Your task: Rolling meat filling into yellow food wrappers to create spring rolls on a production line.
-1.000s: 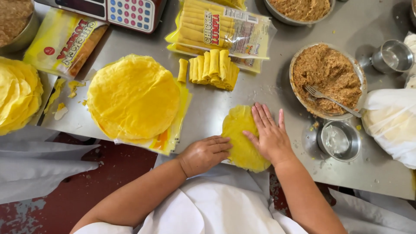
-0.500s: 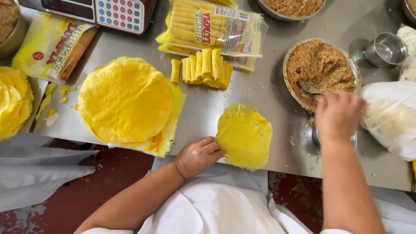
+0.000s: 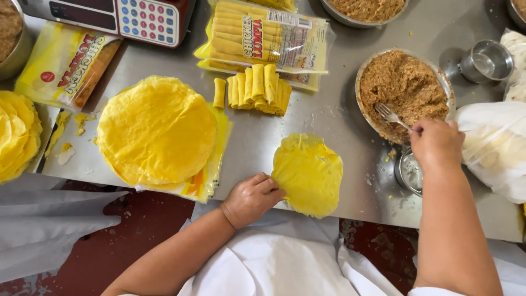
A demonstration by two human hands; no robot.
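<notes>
Right hand has left the wrapper and taken up the fork in the filling bowl.

The right hand [image 3: 435, 143], which a second ago lay flat on the single round yellow wrapper [image 3: 308, 174], has since lifted away toward two o'clock and is now closed around the handle of the metal fork [image 3: 390, 115], whose tines dig into the brown minced filling in the round metal bowl [image 3: 404, 90]. The left hand [image 3: 251, 198] has stayed put, fingers curled together, pressing the wrapper's edge at its eight o'clock so the sheet lies spread at the near rim of the steel tabletop [image 3: 339, 118]. So the smoothing looks finished and scooping filling appears to be the step in hand. At eleven o'clock from the wrapper lies a row of finished yellow rolls [image 3: 255, 87]; at nine o'clock sits the stack of round yellow wrappers [image 3: 156, 129].
</notes>
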